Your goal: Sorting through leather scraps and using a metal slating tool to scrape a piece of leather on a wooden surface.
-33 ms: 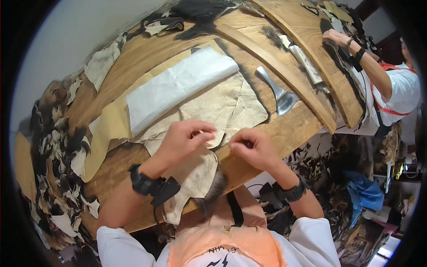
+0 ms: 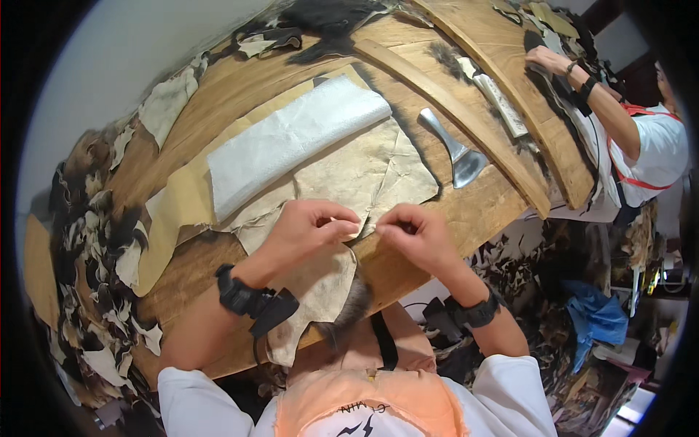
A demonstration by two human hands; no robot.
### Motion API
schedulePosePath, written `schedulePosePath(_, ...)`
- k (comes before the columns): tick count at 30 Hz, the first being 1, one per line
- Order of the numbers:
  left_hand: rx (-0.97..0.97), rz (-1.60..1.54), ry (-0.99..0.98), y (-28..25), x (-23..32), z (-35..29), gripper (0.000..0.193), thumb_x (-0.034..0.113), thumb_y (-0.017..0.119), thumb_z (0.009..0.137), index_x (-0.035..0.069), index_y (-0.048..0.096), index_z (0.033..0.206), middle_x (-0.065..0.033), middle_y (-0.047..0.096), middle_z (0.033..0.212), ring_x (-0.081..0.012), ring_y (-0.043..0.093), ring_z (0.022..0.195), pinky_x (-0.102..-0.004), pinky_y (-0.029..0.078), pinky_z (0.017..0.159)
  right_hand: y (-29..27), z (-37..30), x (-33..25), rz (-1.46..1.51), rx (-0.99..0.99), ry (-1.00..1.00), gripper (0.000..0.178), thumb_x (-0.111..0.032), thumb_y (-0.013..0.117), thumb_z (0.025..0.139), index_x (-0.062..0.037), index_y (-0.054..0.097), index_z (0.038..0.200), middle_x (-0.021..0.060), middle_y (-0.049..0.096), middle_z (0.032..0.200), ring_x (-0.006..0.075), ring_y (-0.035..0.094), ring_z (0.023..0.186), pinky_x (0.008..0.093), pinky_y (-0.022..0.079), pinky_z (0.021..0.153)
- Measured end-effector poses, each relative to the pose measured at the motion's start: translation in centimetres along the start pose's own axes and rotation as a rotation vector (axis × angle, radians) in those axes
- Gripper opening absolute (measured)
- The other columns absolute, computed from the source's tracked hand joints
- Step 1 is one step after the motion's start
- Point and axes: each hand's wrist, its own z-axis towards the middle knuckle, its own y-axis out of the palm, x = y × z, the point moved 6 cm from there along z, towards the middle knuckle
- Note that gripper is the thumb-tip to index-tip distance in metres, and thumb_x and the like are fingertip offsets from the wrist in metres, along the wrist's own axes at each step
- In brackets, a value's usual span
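Observation:
A pale hide with dark fur along its edges lies skin side up on the wooden table. One flap of it hangs toward my lap over the near edge. My left hand is closed in a pinch over the hide, thumb and forefinger together. Close by on the right, my right hand is also closed, its fingers curled and thumb tip against the forefinger. The fingertips of both hands almost meet near the hide's near edge. What either pinch holds, if anything, is too small to make out.
A folded silvery-white sheet lies on the hide, tan paper beneath. Right of it are a shiny flared metal tool and long wooden strips. Fur scraps line the left. Another person's hand works at far right.
My right hand has shifted very slightly toward my left hand, and its blur is gone. The hide and the things around it lie as before.

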Motion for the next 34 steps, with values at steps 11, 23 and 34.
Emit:
schedulePosePath(11, 0.003, -0.259, -0.158, 2.6, -4.2, 0.9, 0.02, 0.016, 0.06, 0.08, -0.003, 0.065, 0.076, -0.004, 0.058, 0.063, -0.0093, 0.052, 0.058, -0.0235, 0.041, 0.054, 3.2, 2.5, 0.8, 0.702, 0.068, 0.24, 0.011, -0.018, 0.05, 0.091, -0.0089, 0.051, 0.086, -0.0022, 0.052, 0.07, 0.0041, 0.044, 0.057, 0.0171, 0.036, 0.051)
schedulePosePath(23, 0.03, -0.34, 0.047, 1.7, 0.8, -5.3, 0.017, 0.015, 0.064, 0.081, 0.001, 0.066, 0.091, -0.0025, 0.064, 0.077, -0.0056, 0.053, 0.067, -0.0216, 0.044, 0.06, 2.6, -3.0, -5.1, 0.16, 0.219, -0.051, 0.007, -0.008, 0.048, 0.091, -0.0036, 0.051, 0.088, -0.001, 0.052, 0.062, 0.0032, 0.045, 0.048, 0.0187, 0.034, 0.041)
schedulePosePath(34, 0.705, 0.088, 0.008, 0.5, 1.7, -26.8, 0.009, 0.014, 0.064, 0.076, 0.007, 0.066, 0.079, -0.0111, 0.062, 0.073, -0.0206, 0.058, 0.062, -0.0317, 0.045, 0.059, 14.6, -8.8, -8.2, 0.565, -0.546, -0.18, 0.014, -0.018, 0.058, 0.088, -0.0044, 0.058, 0.09, -0.0011, 0.053, 0.07, 0.0046, 0.044, 0.054, 0.0194, 0.033, 0.046)
